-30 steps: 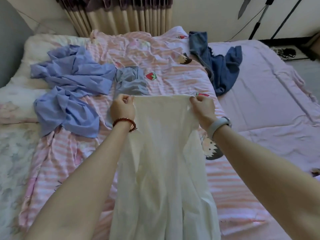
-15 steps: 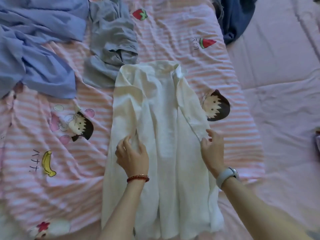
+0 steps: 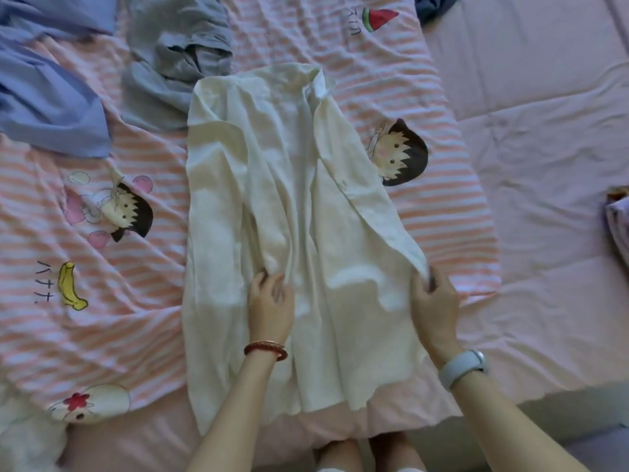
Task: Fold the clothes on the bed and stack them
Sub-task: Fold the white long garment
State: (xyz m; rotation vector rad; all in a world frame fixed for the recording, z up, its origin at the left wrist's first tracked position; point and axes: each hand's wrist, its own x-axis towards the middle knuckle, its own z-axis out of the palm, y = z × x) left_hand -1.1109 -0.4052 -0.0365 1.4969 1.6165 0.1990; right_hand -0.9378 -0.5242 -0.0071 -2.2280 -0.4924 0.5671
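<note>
Head view, looking down on a bed [image 3: 544, 165] covered in part by a striped sheet [image 3: 102, 335]. Left to right: a blue garment [image 3: 51, 107] lies crumpled at the upper left; a grey garment [image 3: 170, 63] lies bunched just beside it, its lower edge touching the collar end of a white shirt [image 3: 272, 185]; the shirt is spread lengthwise at mid-bed, hem toward the person. A dark blue garment [image 3: 432, 5] shows only as a corner at the top edge, and the item at the far right edge is too cropped to identify.

Hands: the left hand [image 3: 270, 308] rests on the shirt's middle, fingers loosely together and slightly bent, pressing the cloth flat. The right hand [image 3: 434, 304] pinches the shirt's right edge, which is lifted slightly off the sheet.

Step in hand, as judged: the shirt is laid out and is being smoothed ahead of its first lengthwise fold. The next move likely calls for carrying the right edge inward over the centre while the left hand anchors the cloth, then the same from the left side.

Count: one white shirt in work; three other garments visible and unfolded (blue, grey, dark blue); no stack yet in view; two hands, one bracelet [image 3: 265, 349], one wristband [image 3: 461, 367].
</note>
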